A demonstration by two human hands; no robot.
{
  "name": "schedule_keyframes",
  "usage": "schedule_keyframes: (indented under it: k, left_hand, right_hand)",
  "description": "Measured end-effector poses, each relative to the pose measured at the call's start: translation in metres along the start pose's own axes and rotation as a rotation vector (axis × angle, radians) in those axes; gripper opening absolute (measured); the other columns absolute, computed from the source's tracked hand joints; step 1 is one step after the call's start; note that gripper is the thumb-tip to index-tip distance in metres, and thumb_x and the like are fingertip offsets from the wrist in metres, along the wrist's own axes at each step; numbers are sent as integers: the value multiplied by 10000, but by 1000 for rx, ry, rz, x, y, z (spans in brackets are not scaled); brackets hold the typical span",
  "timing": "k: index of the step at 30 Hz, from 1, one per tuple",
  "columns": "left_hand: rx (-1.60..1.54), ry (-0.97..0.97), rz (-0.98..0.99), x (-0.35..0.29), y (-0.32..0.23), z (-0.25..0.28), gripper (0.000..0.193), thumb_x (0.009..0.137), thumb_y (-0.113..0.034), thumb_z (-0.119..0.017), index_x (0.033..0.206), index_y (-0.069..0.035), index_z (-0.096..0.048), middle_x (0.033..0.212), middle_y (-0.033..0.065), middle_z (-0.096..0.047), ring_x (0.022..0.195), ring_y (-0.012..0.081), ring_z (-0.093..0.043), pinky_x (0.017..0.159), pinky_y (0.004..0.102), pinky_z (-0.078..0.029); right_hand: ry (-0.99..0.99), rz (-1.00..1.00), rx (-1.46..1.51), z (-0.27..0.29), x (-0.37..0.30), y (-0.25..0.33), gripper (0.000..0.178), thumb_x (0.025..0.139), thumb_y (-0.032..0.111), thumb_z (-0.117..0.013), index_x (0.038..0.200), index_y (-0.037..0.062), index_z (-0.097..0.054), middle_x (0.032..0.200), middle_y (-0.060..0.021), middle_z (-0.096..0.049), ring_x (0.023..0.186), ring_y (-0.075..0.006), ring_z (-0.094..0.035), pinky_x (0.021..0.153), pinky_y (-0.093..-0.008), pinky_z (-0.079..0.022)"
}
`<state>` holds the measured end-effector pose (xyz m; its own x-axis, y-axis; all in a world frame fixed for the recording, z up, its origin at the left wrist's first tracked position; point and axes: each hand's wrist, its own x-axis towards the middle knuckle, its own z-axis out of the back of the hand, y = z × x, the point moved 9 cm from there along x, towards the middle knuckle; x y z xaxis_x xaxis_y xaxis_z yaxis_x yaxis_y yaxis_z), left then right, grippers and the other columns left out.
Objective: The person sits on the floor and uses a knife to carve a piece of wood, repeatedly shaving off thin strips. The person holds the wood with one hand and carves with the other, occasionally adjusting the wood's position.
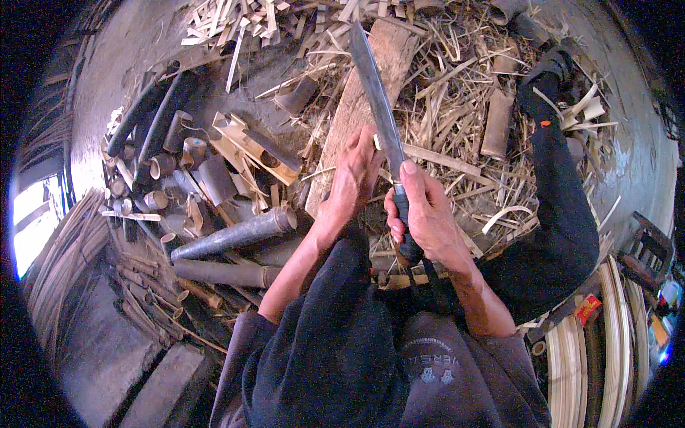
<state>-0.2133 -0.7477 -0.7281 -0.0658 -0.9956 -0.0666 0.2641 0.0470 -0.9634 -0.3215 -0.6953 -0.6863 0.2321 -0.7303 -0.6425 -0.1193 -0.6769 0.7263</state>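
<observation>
My right hand is wrapped around the dark handle of a machete. Its long blade points up and away, leaning slightly left, over a worn wooden board. Just left of the blade, my left hand is closed above the board's near part. A pale end of a bamboo piece shows at its fingers, close against the blade; the rest of that piece is hidden. Right of the blade, a flat bamboo strip lies across the shavings.
Bamboo shavings cover the floor at right, beside my outstretched leg. Cut bamboo tubes pile up at left. Split pieces are heaped at the far side. Long strips stand at the lower right, near a dark chair.
</observation>
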Motion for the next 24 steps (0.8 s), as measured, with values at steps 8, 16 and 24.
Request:
schedule_keyframes:
  k: [8,16,24]
  left_hand:
    - [126,-104,-120,-2,-19,6,171,816,-31,-546,962,0,-464,856,220,-507,824,426,-522,691,457,-442]
    - [140,-91,-206,-2,-33,4,144,805,-18,-515,937,10,-465,836,217,-497,825,417,-516,681,466,-437]
    - [250,-144,-175,-7,-32,2,168,813,-22,-516,970,-10,-458,874,224,-508,837,426,-526,693,474,-455]
  right_hand:
    - [-11,72,-138,-4,0,1,416,978,470,-383,982,68,-489,593,-4,-464,443,-73,-438,404,-228,-373]
    - [-41,269,-242,-6,-2,12,495,998,382,-388,1422,129,-357,614,25,-438,476,-55,-409,426,-209,-369]
    - [-75,146,-432,-2,-1,12,440,997,281,-363,1384,76,-403,1174,-188,-570,1002,-286,-568,851,-356,-447]
